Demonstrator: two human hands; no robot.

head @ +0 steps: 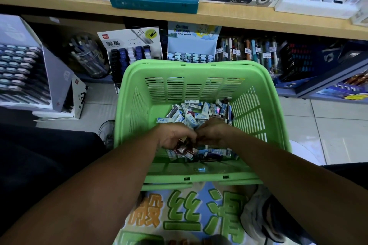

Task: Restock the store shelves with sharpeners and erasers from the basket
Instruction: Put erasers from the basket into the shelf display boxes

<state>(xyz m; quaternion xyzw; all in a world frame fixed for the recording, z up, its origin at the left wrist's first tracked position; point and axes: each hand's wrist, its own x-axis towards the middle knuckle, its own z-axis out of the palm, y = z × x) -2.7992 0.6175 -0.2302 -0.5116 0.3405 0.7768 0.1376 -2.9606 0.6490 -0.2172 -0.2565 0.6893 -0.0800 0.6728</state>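
Stationery shop — shelves (219, 13) of boxed pens (247, 49).

Basket (199, 69): bright green plastic, slatted walls, upright on the tiled floor just before the lower shelf (229, 13), open top. Contents: a loose heap of small boxed erasers (191, 114) in white-and-blue sleeves, some printed "Campus", lying at all angles across the basket's bottom, mostly toward the right and near sides. Mixed in at the near left, a few small dark red and silver packets (184, 150), type not legible.
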